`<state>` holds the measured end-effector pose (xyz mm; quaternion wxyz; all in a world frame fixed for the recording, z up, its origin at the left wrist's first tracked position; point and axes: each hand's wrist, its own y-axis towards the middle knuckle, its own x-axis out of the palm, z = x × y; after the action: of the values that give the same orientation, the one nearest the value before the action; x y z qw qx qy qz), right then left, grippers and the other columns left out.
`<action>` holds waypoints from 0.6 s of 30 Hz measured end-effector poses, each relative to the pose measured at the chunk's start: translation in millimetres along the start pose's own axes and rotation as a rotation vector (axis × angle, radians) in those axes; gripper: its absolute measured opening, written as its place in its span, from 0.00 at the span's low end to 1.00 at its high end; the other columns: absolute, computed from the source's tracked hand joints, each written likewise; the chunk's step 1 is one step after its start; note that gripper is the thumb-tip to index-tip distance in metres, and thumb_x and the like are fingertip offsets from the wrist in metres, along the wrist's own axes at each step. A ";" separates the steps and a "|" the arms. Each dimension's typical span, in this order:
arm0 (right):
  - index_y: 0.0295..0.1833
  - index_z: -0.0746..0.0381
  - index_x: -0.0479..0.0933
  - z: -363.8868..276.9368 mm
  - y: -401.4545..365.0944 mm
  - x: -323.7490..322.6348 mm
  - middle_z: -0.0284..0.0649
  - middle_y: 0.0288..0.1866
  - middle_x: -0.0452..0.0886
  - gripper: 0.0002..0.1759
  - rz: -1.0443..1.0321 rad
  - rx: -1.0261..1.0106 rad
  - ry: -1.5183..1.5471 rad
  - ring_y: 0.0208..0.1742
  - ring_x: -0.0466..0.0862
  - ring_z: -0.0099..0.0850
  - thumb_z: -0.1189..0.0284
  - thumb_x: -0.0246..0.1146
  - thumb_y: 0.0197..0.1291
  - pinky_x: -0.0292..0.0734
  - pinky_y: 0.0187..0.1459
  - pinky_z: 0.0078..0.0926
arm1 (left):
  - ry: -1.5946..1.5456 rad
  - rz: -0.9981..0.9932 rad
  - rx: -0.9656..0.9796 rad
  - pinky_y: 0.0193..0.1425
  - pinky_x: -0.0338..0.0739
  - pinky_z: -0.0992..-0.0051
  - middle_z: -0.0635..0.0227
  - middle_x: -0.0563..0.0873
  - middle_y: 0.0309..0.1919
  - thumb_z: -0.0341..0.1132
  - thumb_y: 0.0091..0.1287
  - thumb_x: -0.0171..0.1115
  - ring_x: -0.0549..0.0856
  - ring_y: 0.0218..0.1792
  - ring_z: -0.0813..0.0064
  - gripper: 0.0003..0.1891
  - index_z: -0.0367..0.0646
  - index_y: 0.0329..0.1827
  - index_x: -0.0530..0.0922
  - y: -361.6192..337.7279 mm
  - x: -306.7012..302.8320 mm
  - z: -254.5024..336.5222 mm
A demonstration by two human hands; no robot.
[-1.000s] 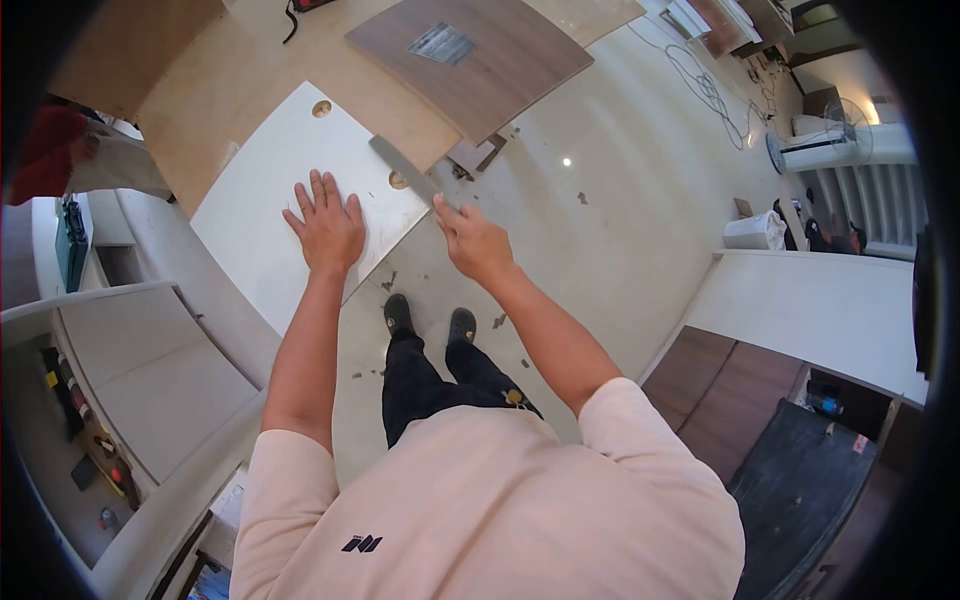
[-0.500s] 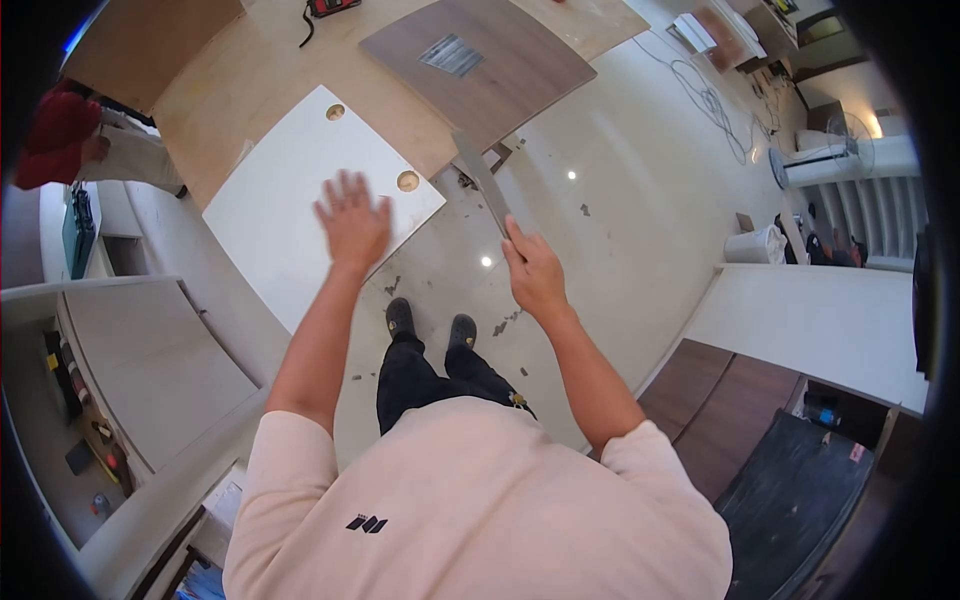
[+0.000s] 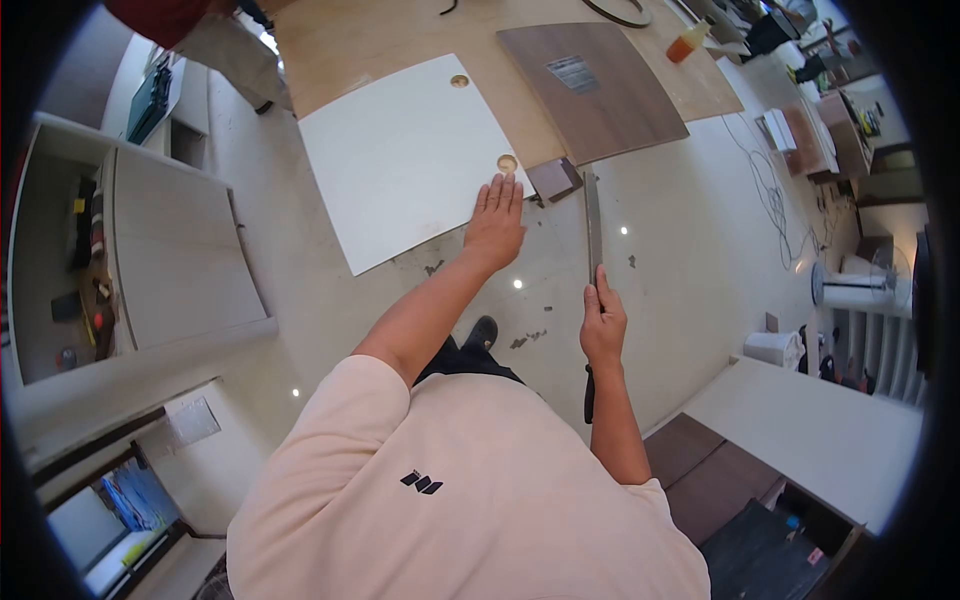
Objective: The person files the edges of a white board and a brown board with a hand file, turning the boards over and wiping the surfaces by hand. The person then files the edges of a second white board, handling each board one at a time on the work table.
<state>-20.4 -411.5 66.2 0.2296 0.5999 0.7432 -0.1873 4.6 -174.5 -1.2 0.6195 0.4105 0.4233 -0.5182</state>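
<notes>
A white panel (image 3: 400,165) with two round holes lies on the plywood-topped table (image 3: 390,35), partly past its edge. My left hand (image 3: 495,225) rests near the panel's right corner, just below one hole, fingers stretched and nearly together. In my right hand (image 3: 604,318) is a long, flat grey metal tool (image 3: 593,225), pointing away from me; its dark handle shows below the hand. The tool is to the right of the white panel, apart from it. Beyond its tip lies a brown wood-grain panel (image 3: 605,95) with a label.
A bottle of orange liquid (image 3: 690,40) stands at the table's far right. Another person (image 3: 225,45) stands at the upper left. Cabinets (image 3: 180,250) line the left side. Cables (image 3: 765,185) and dark scraps (image 3: 530,340) lie on the floor. A white fan (image 3: 865,285) is at the right.
The view has shifted, so the table appears farther right. My left hand has moved from the panel's middle to its right corner. The metal tool now points more straight ahead.
</notes>
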 end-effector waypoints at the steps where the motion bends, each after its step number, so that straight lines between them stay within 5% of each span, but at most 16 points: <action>1: 0.70 0.59 0.74 1.1 -0.4 4.8 0.37 0.31 0.74 0.23 0.004 -0.038 0.016 0.34 0.73 0.26 0.72 0.61 0.72 0.72 0.42 0.22 | 0.050 0.009 0.001 0.84 0.39 0.56 0.51 0.53 0.81 0.42 0.70 0.57 0.49 0.82 0.53 0.39 0.33 0.80 0.53 -12.4 -0.7 -6.6; 15: 0.70 0.59 0.74 -8.8 -5.6 38.1 0.40 0.34 0.78 0.24 -0.250 -0.190 0.026 0.36 0.76 0.30 0.69 0.62 0.71 0.73 0.44 0.26 | 0.197 0.005 -0.476 0.83 0.45 0.53 0.51 0.56 0.80 0.37 0.65 0.62 0.52 0.81 0.51 0.41 0.32 0.79 0.54 -230.6 -55.5 -93.9; 18: 0.72 0.64 0.71 -11.7 -8.0 42.5 0.45 0.42 0.82 0.26 -0.265 -0.191 0.017 0.43 0.80 0.33 0.69 0.61 0.71 0.75 0.49 0.26 | 0.254 0.000 -0.624 0.80 0.50 0.47 0.47 0.70 0.72 0.37 0.68 0.59 0.64 0.76 0.52 0.32 0.32 0.73 0.66 -270.2 -57.8 -93.6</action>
<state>-36.9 -372.5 51.9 0.2527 0.4735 0.8322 -0.1395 -278.1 -102.8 6.3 0.6574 0.2625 0.6355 -0.3084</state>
